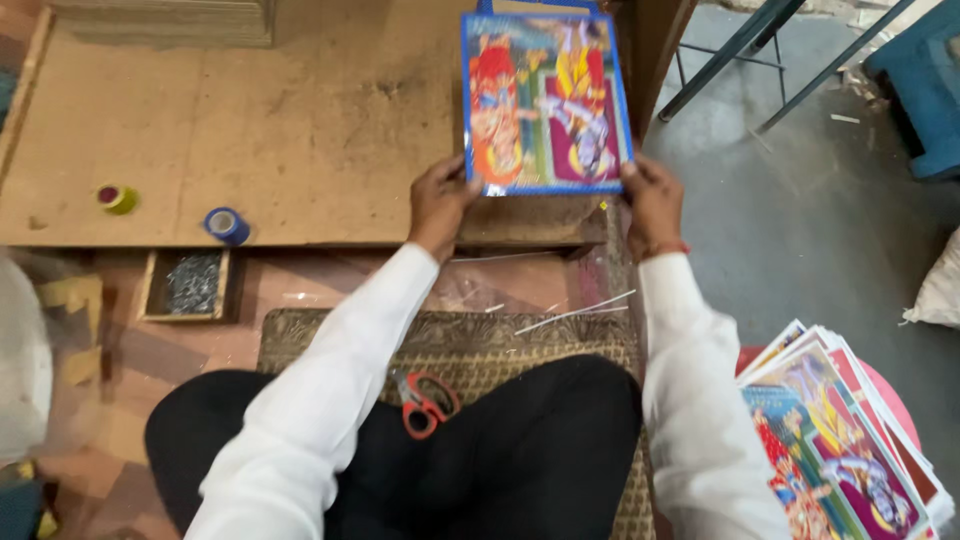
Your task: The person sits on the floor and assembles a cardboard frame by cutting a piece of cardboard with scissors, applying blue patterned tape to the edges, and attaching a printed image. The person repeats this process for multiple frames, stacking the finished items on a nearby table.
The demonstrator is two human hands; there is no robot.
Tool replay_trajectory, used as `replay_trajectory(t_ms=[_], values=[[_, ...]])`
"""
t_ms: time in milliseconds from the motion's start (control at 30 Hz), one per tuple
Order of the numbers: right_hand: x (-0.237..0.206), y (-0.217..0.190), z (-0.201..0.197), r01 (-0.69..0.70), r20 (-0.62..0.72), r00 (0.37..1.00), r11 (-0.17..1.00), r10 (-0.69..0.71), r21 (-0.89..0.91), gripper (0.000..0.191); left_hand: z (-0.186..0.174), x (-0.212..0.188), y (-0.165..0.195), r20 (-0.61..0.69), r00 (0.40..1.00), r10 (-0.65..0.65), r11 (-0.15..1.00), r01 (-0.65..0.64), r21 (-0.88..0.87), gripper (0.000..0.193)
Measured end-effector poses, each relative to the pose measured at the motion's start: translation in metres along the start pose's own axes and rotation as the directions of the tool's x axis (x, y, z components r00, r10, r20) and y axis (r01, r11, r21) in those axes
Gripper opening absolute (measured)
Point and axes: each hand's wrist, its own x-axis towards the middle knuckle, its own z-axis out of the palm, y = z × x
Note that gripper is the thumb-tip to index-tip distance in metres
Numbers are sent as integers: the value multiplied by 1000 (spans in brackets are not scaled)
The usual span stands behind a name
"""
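Observation:
A colourful picture print with a blue border (545, 100) is held flat over the right end of a low brown board (300, 130). My left hand (440, 200) grips its lower left corner. My right hand (652, 200) grips its lower right corner. Both arms wear white sleeves. Another blue-edged sheet shows just behind the print's top edge.
A stack of similar colourful prints (850, 440) lies at my right. Red-handled scissors (425, 403) rest on my lap over a woven mat (480, 340). A blue tape roll (227, 224), a yellow-green roll (117, 198) and a small box of nails (190, 284) sit to the left. Blue metal legs (760, 50) stand at the far right.

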Motion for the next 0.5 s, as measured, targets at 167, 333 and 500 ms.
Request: replay_trajectory(t_ms=[167, 333, 500], values=[[125, 13, 4, 194, -4, 981, 970, -196, -144, 27, 51, 111, -25, 55, 994, 98, 963, -109, 247, 39], [177, 42, 10, 212, 5, 976, 937, -219, -278, 33, 67, 148, -53, 7, 982, 190, 742, -149, 653, 49], [167, 75, 0, 351, 69, 933, 848, -353, -397, 41, 64, 134, -69, 144, 904, 403, 673, -399, 623, 66]])
